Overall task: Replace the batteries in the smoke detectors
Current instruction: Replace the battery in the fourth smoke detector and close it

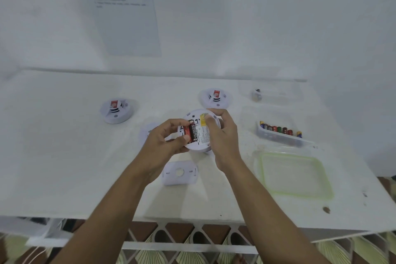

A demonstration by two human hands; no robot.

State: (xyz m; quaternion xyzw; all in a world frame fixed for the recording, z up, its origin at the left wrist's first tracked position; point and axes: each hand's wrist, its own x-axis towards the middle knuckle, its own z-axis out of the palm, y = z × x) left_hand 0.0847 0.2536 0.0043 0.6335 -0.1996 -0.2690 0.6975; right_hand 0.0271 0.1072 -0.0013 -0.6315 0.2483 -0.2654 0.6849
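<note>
Fingers (216, 112) of right hand (222, 135) clasp round white plastic smoke detector (204, 136), underside up, above white tabletop (64, 156); left hand (165, 141) pinches red-and-black batteries (191, 133) in its bay.

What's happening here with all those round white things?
A person holds an upturned smoke detector above the table with both hands. The right hand grips its rim while the left hand pinches the batteries in its open back. Two more detectors sit on the table, and a tray of spare batteries lies to the right.
</note>
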